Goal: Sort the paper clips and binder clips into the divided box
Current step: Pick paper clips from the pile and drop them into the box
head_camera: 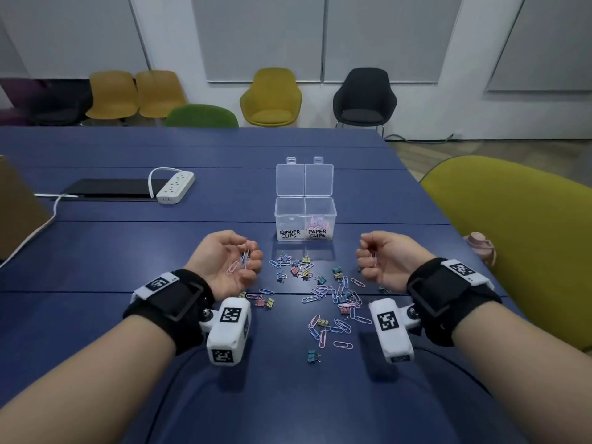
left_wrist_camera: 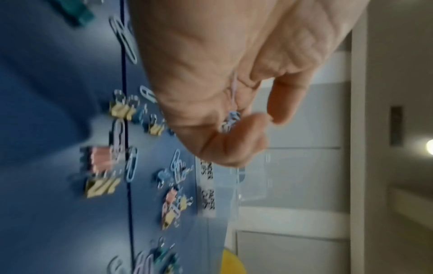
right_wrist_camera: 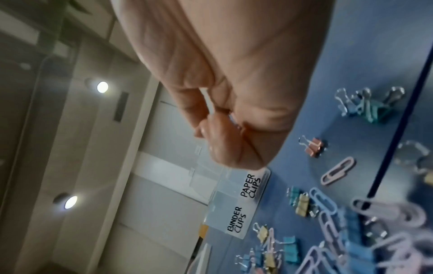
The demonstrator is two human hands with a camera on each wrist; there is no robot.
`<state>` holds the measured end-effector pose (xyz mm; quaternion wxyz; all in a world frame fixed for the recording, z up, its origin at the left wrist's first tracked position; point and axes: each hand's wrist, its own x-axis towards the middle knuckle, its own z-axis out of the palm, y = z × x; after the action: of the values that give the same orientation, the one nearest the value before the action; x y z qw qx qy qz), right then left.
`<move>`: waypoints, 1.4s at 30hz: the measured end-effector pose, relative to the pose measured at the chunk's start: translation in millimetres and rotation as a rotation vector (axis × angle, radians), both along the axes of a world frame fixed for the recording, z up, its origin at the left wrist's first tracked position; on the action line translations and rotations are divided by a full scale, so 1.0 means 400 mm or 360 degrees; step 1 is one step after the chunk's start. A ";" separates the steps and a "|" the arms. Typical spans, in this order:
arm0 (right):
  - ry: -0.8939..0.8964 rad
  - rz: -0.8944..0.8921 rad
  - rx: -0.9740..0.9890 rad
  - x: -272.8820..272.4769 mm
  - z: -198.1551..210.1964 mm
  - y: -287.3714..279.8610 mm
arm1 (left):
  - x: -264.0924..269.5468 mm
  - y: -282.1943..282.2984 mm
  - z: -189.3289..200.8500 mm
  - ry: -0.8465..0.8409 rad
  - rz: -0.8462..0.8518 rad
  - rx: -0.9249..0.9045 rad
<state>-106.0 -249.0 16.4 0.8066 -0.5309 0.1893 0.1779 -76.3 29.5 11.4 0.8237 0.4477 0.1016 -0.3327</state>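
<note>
1. Paper clips (head_camera: 333,325) and binder clips (head_camera: 299,267) are lying mixed in a loose scatter on the blue table (head_camera: 128,251), between the two hands and just in front of the divided box (head_camera: 305,219); pink, blue, yellow and teal pieces are showing.
2. Divided box (clear plastic, both lids standing open behind it) is sitting beyond the scatter. Its left compartment, labelled BINDER CLIPS, is showing nothing inside that can be made out; its right compartment, labelled PAPER CLIPS, is holding a small heap of pink clips (head_camera: 317,223).
3. Left hand (head_camera: 229,262) is hovering palm-up to the left of the scatter, its fingers curling round a few held paper clips (head_camera: 240,261); a pink one and a blue one are showing in the head view. In the left wrist view the curled fingers (left_wrist_camera: 243,137) are closing over a blurred blue clip, with the thumb tip meeting a fingertip.
4. Right hand (head_camera: 381,261) is hovering to the right of the scatter, its fingers curling in tightly and pinching a small clip (head_camera: 373,256). Its kind cannot be told from the head view; in the right wrist view only a pale sliver is showing between the fingertips (right_wrist_camera: 218,129).
5. Black wrist straps (head_camera: 179,299) carrying white marker-printed camera housings are sitting on both forearms.
6. White power strip (head_camera: 175,187) and a dark flat panel (head_camera: 105,189) are lying on the far left of the table; yellow, green and black chairs (head_camera: 270,97) are standing behind it, along the wall.
</note>
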 end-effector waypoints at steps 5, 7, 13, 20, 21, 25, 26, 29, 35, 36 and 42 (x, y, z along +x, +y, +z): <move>-0.0114 0.0434 -0.1125 -0.010 -0.011 -0.021 | -0.001 -0.110 -0.030 -0.0096 -0.0249 0.0592; -0.0179 0.0705 -0.1616 -0.015 -0.011 -0.025 | -0.006 -0.151 -0.038 -0.0286 -0.0391 0.0962; -0.0287 0.1160 -0.2333 -0.014 -0.014 0.005 | -0.012 -0.226 -0.033 -0.1318 -0.0936 0.2166; -0.0277 0.1262 -0.2463 0.004 -0.038 0.045 | 0.005 -0.265 -0.051 -0.1478 -0.1190 0.2535; -0.0281 0.1270 -0.2483 0.005 -0.039 0.050 | 0.008 -0.268 -0.051 -0.1494 -0.1214 0.2549; -0.0342 0.1321 -0.2561 0.001 -0.043 0.065 | 0.007 -0.272 -0.056 -0.1539 -0.1290 0.2609; -0.0366 0.1331 -0.2585 0.000 -0.044 0.066 | 0.005 -0.273 -0.057 -0.1555 -0.1316 0.2626; -0.0401 0.1360 -0.2629 -0.006 -0.044 0.070 | 0.001 -0.276 -0.060 -0.1558 -0.1386 0.2690; -0.0457 0.1316 -0.2476 -0.013 -0.035 0.057 | -0.020 -0.276 -0.033 -0.1502 -0.1368 0.2702; -0.0467 0.1278 -0.2409 -0.015 -0.031 0.053 | -0.015 -0.265 -0.028 -0.1442 -0.1265 0.2606; -0.0192 0.0786 -0.1496 -0.024 -0.011 0.023 | 0.021 -0.205 -0.021 -0.0195 -0.0164 0.0758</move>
<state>-115.4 -239.8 12.0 0.4253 -0.8730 0.0713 0.2277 -68.1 -52.6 3.0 0.6816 0.6531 0.1040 -0.3130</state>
